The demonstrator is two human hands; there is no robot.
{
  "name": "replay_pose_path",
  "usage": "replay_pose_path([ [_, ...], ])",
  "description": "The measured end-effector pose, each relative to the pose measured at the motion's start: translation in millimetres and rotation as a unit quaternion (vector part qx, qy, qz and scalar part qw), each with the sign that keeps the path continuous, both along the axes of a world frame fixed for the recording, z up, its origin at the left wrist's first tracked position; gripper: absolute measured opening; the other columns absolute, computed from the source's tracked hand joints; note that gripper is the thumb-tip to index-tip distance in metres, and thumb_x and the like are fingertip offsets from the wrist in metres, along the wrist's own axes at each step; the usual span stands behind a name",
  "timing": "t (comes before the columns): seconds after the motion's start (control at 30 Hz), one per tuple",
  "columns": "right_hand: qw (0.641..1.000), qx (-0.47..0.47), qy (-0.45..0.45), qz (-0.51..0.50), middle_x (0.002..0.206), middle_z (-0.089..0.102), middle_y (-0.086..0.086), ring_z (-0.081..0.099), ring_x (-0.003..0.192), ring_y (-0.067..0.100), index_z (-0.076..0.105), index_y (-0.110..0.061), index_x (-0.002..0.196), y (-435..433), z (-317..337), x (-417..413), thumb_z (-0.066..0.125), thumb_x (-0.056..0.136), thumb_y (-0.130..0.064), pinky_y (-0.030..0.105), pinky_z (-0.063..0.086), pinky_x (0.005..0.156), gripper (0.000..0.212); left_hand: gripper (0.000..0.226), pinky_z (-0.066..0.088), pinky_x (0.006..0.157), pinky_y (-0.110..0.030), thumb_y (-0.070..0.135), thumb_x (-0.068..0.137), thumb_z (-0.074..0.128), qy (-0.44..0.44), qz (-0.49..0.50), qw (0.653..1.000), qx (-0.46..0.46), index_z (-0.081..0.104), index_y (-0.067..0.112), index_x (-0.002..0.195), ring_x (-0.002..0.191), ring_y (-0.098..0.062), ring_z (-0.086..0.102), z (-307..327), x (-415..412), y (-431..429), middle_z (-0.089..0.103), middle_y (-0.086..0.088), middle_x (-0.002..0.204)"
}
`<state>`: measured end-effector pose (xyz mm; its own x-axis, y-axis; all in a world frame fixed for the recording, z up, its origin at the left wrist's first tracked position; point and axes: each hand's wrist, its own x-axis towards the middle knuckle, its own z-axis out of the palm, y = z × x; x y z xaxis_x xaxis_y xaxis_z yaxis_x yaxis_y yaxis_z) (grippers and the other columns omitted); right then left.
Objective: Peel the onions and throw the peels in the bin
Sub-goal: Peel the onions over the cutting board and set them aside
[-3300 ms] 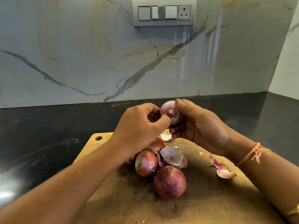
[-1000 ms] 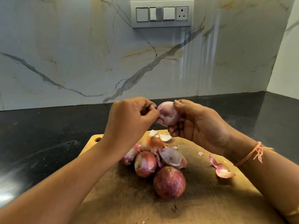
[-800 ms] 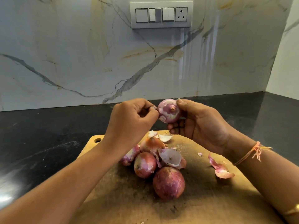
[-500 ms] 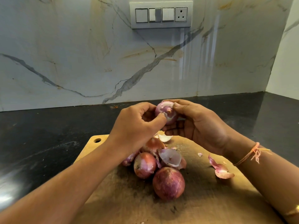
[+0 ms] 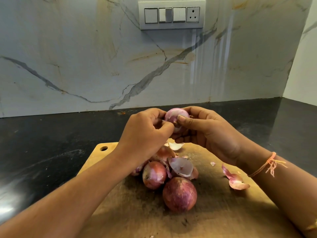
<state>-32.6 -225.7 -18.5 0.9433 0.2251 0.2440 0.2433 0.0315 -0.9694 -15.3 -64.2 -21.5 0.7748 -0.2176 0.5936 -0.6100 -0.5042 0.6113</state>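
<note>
A small, partly peeled pink onion (image 5: 174,115) is held above the wooden cutting board (image 5: 214,212). My right hand (image 5: 209,133) grips it, thumb across its front. My left hand (image 5: 145,133) pinches at the onion's left side with thumb and curled fingers. Below, several unpeeled red onions lie on the board: a large one (image 5: 179,194) nearest me, a smaller one (image 5: 154,175) to its left, others half hidden under my left wrist. Loose peels lie among them (image 5: 181,167) and at the right (image 5: 235,180).
The board lies on a black stone counter (image 5: 51,152) against a marble backsplash (image 5: 85,66) with a switch panel (image 5: 171,14). A white wall closes the right corner. No bin is in view.
The onion has been turned in my hands; my right thumb now lies across its front and my left fingers have closed in on its left side. The pile on the board is unchanged.
</note>
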Motion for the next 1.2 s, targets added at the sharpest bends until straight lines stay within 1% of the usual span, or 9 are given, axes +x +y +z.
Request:
replay_pose_path([
  [0.13, 0.999, 0.034, 0.016, 0.004, 0.089, 0.07, 0.012, 0.064, 0.072, 0.021, 0.061, -0.006, 0.112, -0.5, 2.1, -0.1, 0.053, 0.087, -0.019, 0.028, 0.057, 0.069, 0.029, 0.025, 0.045, 0.045, -0.015, 0.006, 0.086, 0.057, -0.026, 0.015, 0.999, 0.024, 0.073, 0.018, 0.1, 0.05, -0.008, 0.058, -0.4, 3.6, 1.4, 0.07, 0.009, 0.067],
  [0.27, 0.999, 0.044, 0.029, -0.006, 0.097, 0.069, 0.017, 0.066, 0.073, 0.022, 0.059, -0.006, 0.111, -1.5, 2.0, 1.7, 0.052, 0.092, -0.017, 0.03, 0.058, 0.07, 0.023, 0.029, 0.054, 0.059, -0.034, 0.004, 0.087, 0.054, -0.032, 0.023, 0.999, 0.022, 0.072, 0.021, 0.101, 0.063, -0.02, 0.068, -1.4, 6.7, 3.4, 0.071, 0.005, 0.07],
  [0.37, 0.998, 0.049, 0.036, -0.01, 0.098, 0.068, 0.018, 0.068, 0.074, 0.023, 0.056, -0.006, 0.112, -1.9, 1.7, 1.8, 0.051, 0.094, -0.016, 0.031, 0.058, 0.072, 0.021, 0.024, 0.057, 0.067, -0.035, 0.006, 0.086, 0.061, -0.041, 0.026, 0.999, 0.003, 0.072, 0.026, 0.093, 0.065, -0.011, 0.068, -2.1, 8.8, 4.6, 0.072, 0.009, 0.072],
  [0.47, 0.998, 0.056, 0.04, -0.015, 0.1, 0.067, 0.019, 0.069, 0.076, 0.025, 0.055, -0.006, 0.109, -2.5, 2.0, 1.4, 0.051, 0.094, -0.015, 0.031, 0.06, 0.072, 0.018, 0.025, 0.059, 0.07, -0.03, 0.005, 0.083, 0.069, -0.048, 0.023, 0.998, -0.023, 0.068, 0.03, 0.082, 0.066, -0.002, 0.067, -2.3, 11.2, 6.3, 0.071, 0.011, 0.073],
  [0.6, 0.996, 0.067, 0.046, -0.024, 0.102, 0.066, 0.021, 0.07, 0.078, 0.026, 0.054, -0.005, 0.112, -2.8, 3.3, 1.0, 0.052, 0.094, -0.016, 0.03, 0.06, 0.071, 0.021, 0.022, 0.054, 0.063, -0.016, 0.007, 0.082, 0.068, -0.057, 0.03, 0.998, -0.018, 0.068, 0.028, 0.076, 0.062, 0.001, 0.065, -0.4, 7.0, 5.3, 0.069, 0.014, 0.069],
  [0.77, 0.995, 0.076, 0.055, -0.026, 0.105, 0.066, 0.022, 0.071, 0.081, 0.027, 0.053, -0.004, 0.116, -3.3, 4.6, 0.0, 0.053, 0.093, -0.017, 0.03, 0.06, 0.071, 0.026, 0.009, 0.058, 0.066, -0.026, 0.021, 0.085, 0.066, -0.018, 0.013, 0.999, -0.039, 0.071, 0.026, 0.079, 0.062, -0.003, 0.067, 1.7, 3.1, 3.3, 0.069, 0.014, 0.066],
  [0.87, 0.995, 0.077, 0.059, -0.024, 0.106, 0.065, 0.023, 0.07, 0.082, 0.028, 0.053, -0.004, 0.115, -3.7, 5.1, -1.2, 0.054, 0.092, -0.018, 0.032, 0.06, 0.072, 0.026, 0.005, 0.057, 0.065, -0.024, 0.03, 0.084, 0.068, 0.004, 0.005, 0.999, -0.038, 0.07, 0.027, 0.081, 0.065, -0.002, 0.067, 1.9, 2.7, 2.2, 0.069, 0.014, 0.068],
  [1.07, 0.995, 0.077, 0.056, 0.003, 0.104, 0.066, 0.022, 0.069, 0.08, 0.028, 0.051, -0.002, 0.113, -1.9, 7.1, -4.1, 0.054, 0.091, -0.013, 0.032, 0.06, 0.071, 0.025, 0.014, 0.058, 0.079, -0.045, 0.037, 0.073, 0.068, 0.129, -0.05, 0.984, -0.115, 0.072, 0.028, 0.082, 0.081, -0.018, 0.071, 1.4, 6.8, 1.0, 0.074, 0.002, 0.079],
  [1.2, 0.998, 0.049, 0.041, 0.01, 0.11, 0.064, 0.023, 0.069, 0.086, 0.029, 0.049, 0.0, 0.116, -1.2, 7.0, -6.6, 0.062, 0.073, -0.02, 0.033, 0.06, 0.073, 0.05, 0.019, 0.058, 0.081, -0.044, 0.033, 0.068, 0.063, 0.146, -0.061, 0.98, -0.121, 0.072, 0.024, 0.082, 0.082, -0.02, 0.072, 1.7, 7.1, -0.7, 0.075, -0.002, 0.08],
])
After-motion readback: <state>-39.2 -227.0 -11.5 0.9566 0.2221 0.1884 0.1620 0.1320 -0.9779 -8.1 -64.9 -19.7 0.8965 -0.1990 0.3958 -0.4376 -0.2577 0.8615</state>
